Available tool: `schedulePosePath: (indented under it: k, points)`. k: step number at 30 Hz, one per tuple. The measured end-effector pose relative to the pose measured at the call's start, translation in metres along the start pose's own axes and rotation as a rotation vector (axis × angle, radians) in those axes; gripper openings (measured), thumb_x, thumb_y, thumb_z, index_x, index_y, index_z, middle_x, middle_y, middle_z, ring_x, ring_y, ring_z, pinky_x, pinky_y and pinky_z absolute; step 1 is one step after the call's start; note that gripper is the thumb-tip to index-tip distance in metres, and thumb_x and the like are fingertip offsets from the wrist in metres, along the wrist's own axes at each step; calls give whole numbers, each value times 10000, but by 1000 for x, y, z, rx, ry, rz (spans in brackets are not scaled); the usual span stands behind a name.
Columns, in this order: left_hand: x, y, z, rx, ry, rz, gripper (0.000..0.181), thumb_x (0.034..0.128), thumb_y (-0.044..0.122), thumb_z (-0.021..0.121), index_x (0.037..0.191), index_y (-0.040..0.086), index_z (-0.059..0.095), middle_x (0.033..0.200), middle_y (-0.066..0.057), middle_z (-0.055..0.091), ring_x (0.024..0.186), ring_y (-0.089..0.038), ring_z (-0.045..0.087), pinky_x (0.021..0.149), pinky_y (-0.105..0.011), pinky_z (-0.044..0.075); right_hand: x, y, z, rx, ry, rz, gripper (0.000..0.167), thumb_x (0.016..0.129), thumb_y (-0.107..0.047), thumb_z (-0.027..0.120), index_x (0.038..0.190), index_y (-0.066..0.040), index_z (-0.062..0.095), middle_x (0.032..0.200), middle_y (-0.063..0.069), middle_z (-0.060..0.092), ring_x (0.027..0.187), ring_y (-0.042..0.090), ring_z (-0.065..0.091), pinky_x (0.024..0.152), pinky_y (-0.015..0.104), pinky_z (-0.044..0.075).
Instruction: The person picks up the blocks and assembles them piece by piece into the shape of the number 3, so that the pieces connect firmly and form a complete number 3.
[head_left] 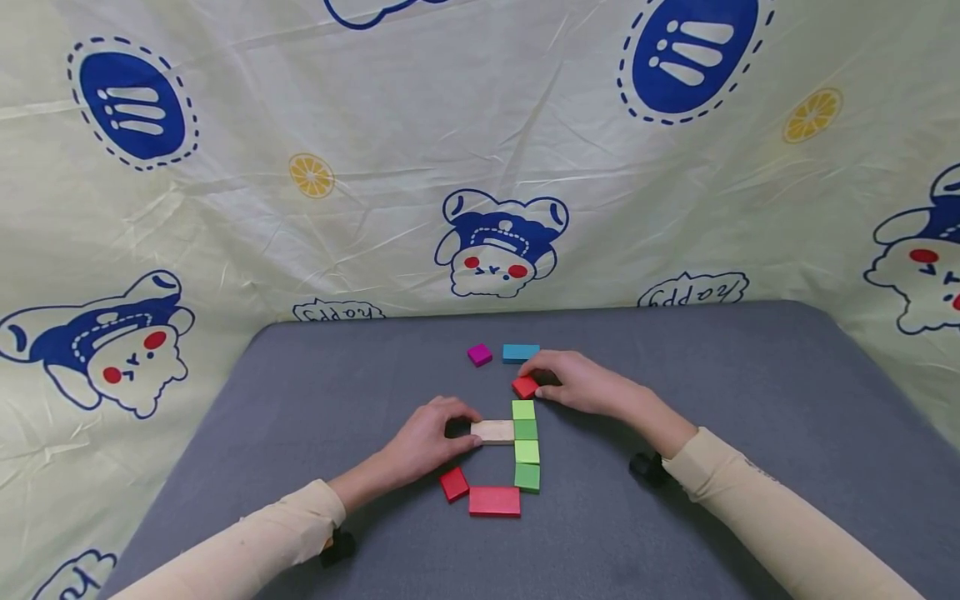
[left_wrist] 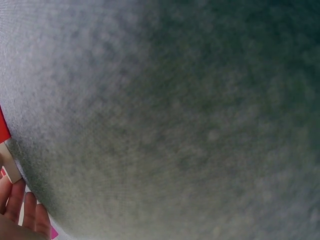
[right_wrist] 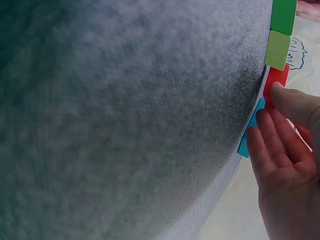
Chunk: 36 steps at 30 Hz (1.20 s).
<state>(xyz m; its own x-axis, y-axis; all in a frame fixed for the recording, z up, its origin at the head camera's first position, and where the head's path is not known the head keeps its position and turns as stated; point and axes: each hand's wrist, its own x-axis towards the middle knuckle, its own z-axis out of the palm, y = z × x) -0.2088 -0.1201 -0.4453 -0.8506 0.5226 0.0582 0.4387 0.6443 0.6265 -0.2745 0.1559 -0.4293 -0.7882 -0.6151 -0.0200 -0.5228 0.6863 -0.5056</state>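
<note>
In the head view my left hand pinches the left end of a pale wooden block between thumb and fingers. That block's right end meets a column of light and dark green blocks. Above the column my right hand pinches a small red block. The right wrist view shows the thumb on this red block, close to a light green block. Only the fingers and part of the pale block appear at the left wrist view's edge.
A magenta block and a blue block lie beyond the right hand. Nearer the front are a tilted red block and a wide red block. All rest on the grey table, with a printed curtain behind.
</note>
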Motion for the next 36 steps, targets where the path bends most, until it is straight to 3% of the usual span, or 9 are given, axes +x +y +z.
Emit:
schedulePosePath:
  k: [20, 36]
  points:
    - [-1, -2, 0, 2, 5, -4, 264, 896, 245, 735, 1153, 191, 702, 1101, 86, 637, 1052, -117, 529, 917, -384, 460, 6, -3, 2, 1, -31, -17, 332, 930, -112, 680, 1261, -123, 645, 1238, 39, 607, 1111, 229, 534, 1002, 465, 423]
    - [-1, -2, 1, -16, 12, 5, 258, 900, 242, 729, 1151, 191, 700, 1091, 87, 634, 1047, -114, 527, 920, -376, 459, 3, -2, -7, 43, -24, 27, 365, 930, -147, 683, 1287, -101, 627, 1221, 26, 629, 1096, 196, 577, 963, 432, 460]
